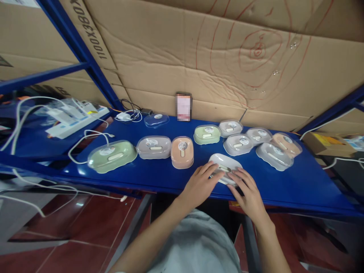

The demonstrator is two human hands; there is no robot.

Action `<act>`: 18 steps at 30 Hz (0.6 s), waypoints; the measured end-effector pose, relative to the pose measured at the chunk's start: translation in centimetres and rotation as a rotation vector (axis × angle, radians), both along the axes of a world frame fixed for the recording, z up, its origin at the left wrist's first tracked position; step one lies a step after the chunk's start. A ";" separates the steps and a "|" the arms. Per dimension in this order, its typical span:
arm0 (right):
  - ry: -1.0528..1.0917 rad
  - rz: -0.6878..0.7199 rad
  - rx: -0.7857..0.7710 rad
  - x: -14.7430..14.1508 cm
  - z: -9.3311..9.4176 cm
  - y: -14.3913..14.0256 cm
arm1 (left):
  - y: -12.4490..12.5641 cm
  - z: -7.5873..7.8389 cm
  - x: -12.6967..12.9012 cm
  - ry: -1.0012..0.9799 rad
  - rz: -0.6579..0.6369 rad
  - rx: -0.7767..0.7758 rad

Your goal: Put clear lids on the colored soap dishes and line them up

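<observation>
A pale grey-white oval dish (224, 157) with wavy edges lies on the blue table in front of me, a small cream bar-shaped piece at its middle. My left hand (200, 184) grips its left side, fingertips over the rim and close to the cream piece. On the right side my right hand (247, 191) holds the dish, fingers on its top and thumb by the front edge. Fingers cover part of the dish. Beside it to the left stands a peach oval box (182, 157) with a clear lid and a round sticker.
Green (112, 161) and grey (153, 151) lidded boxes stand left; several more, including a green box (207, 136) and a peach box (288, 144), stand right. Behind are a clear lid (156, 120) and a propped phone (183, 108). A power strip (76, 123) and white cables lie left.
</observation>
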State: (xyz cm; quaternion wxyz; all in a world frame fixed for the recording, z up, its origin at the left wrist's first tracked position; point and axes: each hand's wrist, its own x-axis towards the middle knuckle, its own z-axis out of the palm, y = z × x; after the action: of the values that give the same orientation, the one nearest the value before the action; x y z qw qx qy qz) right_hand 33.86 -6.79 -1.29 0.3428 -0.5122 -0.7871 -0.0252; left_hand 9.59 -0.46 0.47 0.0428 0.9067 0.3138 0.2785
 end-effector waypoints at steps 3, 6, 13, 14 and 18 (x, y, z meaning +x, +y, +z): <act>0.017 0.020 -0.016 0.2 -0.1 0.1 | 0.0 0.2 0.3 0.010 0.006 -0.002; 0.049 0.055 -0.037 0.7 0.3 0.6 | -0.1 0.4 0.4 0.039 -0.016 -0.007; 0.020 0.088 -0.042 1.5 0.5 1.3 | 5.2 4.5 -5.5 -0.107 0.070 0.071; 0.020 0.086 -0.027 1.4 0.4 1.4 | 7.4 5.7 -7.2 -0.081 0.163 0.039; -0.006 0.075 0.014 1.1 0.4 1.5 | 17.0 9.3 -14.1 0.230 0.572 -0.220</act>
State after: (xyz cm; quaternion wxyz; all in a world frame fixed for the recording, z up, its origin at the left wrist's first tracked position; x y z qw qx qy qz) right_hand 34.93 -5.31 -0.94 0.3446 -0.4800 -0.8065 -0.0192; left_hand -4.50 16.57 9.78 0.0248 0.7973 0.5867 0.1392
